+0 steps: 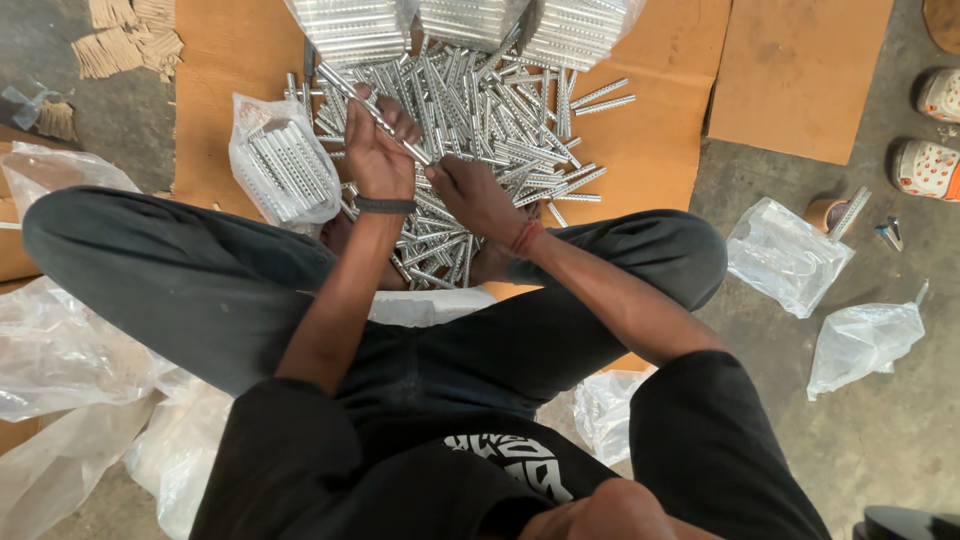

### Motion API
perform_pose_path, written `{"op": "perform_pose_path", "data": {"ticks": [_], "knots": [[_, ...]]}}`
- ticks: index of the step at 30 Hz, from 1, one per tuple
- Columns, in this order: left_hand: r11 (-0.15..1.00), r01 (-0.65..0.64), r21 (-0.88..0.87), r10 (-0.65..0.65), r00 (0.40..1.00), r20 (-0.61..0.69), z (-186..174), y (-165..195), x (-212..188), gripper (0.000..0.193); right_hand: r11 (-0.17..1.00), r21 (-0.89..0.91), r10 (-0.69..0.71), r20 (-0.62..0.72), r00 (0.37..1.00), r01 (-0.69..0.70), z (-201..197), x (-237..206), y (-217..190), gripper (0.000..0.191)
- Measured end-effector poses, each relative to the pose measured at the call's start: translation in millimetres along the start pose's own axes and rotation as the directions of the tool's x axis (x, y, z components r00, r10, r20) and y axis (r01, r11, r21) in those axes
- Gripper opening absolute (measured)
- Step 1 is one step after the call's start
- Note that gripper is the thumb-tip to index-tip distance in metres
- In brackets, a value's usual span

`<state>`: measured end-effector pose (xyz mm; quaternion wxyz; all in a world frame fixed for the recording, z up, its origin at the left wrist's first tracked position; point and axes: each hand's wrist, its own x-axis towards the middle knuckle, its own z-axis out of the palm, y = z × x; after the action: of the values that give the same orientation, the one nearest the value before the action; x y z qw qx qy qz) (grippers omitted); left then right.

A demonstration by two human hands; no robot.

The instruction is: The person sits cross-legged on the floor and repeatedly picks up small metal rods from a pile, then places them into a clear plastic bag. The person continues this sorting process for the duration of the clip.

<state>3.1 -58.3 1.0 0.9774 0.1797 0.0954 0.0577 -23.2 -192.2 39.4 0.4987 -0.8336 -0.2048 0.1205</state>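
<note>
Person seated cross-legged on the floor, dark trousers, seen from above. Left hand [378, 140] closed around a small bundle of ribbed silver metal rods [365, 98]; the rods slant up to the far left out of the fist. A dark band sits on that wrist. Right hand [478, 195] lies just right of the left one, fingers curled down at the near end of the same bundle, touching it at the tip; whether it grips a rod or only steadies it, cannot tell.

Both hands are over a loose heap of the same silver rods [500, 120], spread on a flat sheet of brown cardboard [650, 140] between the knees and beyond.

Left of the heap, touching it: a clear plastic bag packed with rods [283, 165]. At the far edge, three more filled clear bags [470, 22] side by side.

Right, on grey concrete floor [880, 430]: two crumpled clear plastic bags [785, 255], well apart from the hands. Far right, two feet in white patterned sandals [930, 165] of another person.
</note>
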Motion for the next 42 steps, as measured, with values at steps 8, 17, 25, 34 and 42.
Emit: {"op": "perform_pose_path", "data": {"ticks": [8,17,25,34,42], "knots": [[0.997,0.02,-0.074,-0.024,0.998,-0.052,-4.9,24.4,8.1,0.037,0.214,0.59,0.182,0.758,0.626,-0.778,-18.6,-5.2,-0.3,0.034],[0.607,0.408,0.681,-0.152,0.902,-0.405,-117.0,-21.3,18.6,0.032,0.551,0.406,0.657,0.327,0.679,-0.729,-15.5,16.0,11.0,0.03],[-0.652,0.176,0.738,0.288,0.957,0.026,-122.9,25.0,31.5,0.014,0.6,0.488,0.594,0.26,0.761,-0.634,-24.6,15.4,24.5,0.035],[-0.824,0.546,0.151,0.566,0.783,0.258,-162.0,45.8,27.1,0.025,0.63,0.455,0.538,0.33,0.776,-0.63,-13.6,20.5,12.9,0.034],[-0.429,0.315,0.847,0.619,0.785,0.022,-140.3,56.5,29.4,0.02,0.768,0.275,0.536,0.219,0.815,-0.579,-13.2,15.7,13.3,0.035]]}}
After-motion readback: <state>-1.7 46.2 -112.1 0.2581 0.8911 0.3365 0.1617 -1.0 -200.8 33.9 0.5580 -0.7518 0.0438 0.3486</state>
